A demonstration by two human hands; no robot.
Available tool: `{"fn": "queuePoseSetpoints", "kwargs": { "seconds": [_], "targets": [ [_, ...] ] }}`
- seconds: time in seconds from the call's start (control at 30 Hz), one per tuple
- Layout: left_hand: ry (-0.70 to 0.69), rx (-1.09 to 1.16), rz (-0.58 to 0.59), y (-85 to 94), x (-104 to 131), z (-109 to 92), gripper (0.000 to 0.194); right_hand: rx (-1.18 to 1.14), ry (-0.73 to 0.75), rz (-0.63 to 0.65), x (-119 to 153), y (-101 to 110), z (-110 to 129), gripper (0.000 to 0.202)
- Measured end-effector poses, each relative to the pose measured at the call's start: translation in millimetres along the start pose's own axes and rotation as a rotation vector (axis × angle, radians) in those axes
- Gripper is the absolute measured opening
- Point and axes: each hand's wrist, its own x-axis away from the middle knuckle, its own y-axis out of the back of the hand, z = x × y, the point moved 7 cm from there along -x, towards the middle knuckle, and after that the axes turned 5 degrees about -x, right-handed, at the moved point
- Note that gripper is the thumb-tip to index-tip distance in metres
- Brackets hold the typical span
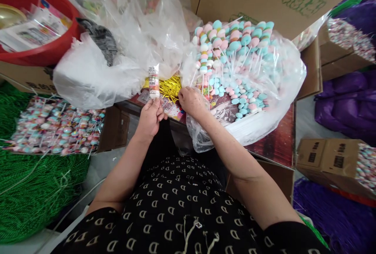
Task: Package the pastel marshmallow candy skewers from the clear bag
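Note:
My left hand (pixel 151 115) pinches the lower end of a wrapped candy skewer (pixel 154 81), which stands upright in a clear sleeve with dark print. Just right of it, my right hand (pixel 192 101) reaches to a pile of gold twist ties (pixel 169 88); its fingers are bent together at the pile's edge, and whether a tie is between them is too small to see. Beyond my right hand, unwrapped candy skewers (pixel 235 40) in pink, blue and white lie heaped on an open plastic bag (pixel 282 101). Loose candies (pixel 249 99) are scattered below their sticks.
Crumpled clear bags (pixel 96 77) cover the table's left side, with a dark grey glove (pixel 100 38) on them. At far left are a red basin (pixel 66 46) and a box of wrapped skewers (pixel 58 126). Cartons (pixel 314 156) and purple bundles (pixel 346 105) stand at right.

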Motion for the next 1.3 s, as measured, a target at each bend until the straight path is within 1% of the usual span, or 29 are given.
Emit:
{"fn": "queuePoseSetpoints", "kwargs": {
  "seconds": [0.1,0.23,0.37,0.47,0.53,0.57,0.63,0.7,0.77,0.83,0.97,1.07,1.13,1.23,1.3],
  "targets": [
    [0.006,-0.005,-0.004,0.0,0,0,0.031,-0.018,-0.035,0.004,2,4,0,0.037],
    [0.011,-0.010,0.000,-0.8,0,1,0.032,-0.006,-0.042,-0.061,11,17,-1,0.034],
    [-0.002,-0.001,0.020,-3.9,1,1,0.031,-0.093,-0.128,-0.126,26,29,-16,0.027],
    [-0.004,0.006,0.043,-10.0,2,1,0.030,-0.300,-0.160,-0.267,40,41,-31,0.018],
    [0.014,0.000,0.056,-15.8,4,2,0.031,-0.531,-0.152,-0.362,51,45,-39,0.016],
    [0.028,-0.007,0.062,-19.1,4,4,0.031,-0.662,-0.146,-0.384,56,44,-41,0.016],
    [0.054,-0.022,0.074,-26.3,6,8,0.032,-0.903,-0.133,-0.361,63,40,-41,0.018],
    [0.067,-0.033,0.098,-34.7,8,13,0.032,-1.041,-0.120,-0.305,68,34,-35,0.018],
    [0.085,-0.043,0.123,-43.2,11,18,0.031,-1.061,-0.103,-0.278,72,33,-28,0.017],
    [0.113,-0.058,0.137,-50.5,15,22,0.028,-1.028,-0.095,-0.284,75,34,-24,0.014],
    [0.146,-0.094,0.129,-59.0,22,23,0.018,-1.009,-0.102,-0.299,79,34,-27,0.014],
    [0.149,-0.102,0.122,-61.5,24,20,0.015,-1.011,-0.123,-0.309,80,32,-32,0.012],
    [0.154,-0.100,0.124,-62.1,24,19,0.016,-1.008,-0.136,-0.313,80,31,-33,0.011],
    [0.169,-0.092,0.133,-62.0,24,20,0.021,-0.997,-0.143,-0.321,79,31,-30,0.009],
    [0.173,-0.087,0.134,-60.9,24,21,0.019,-0.991,-0.145,-0.323,77,31,-27,0.010]
  ]
}}
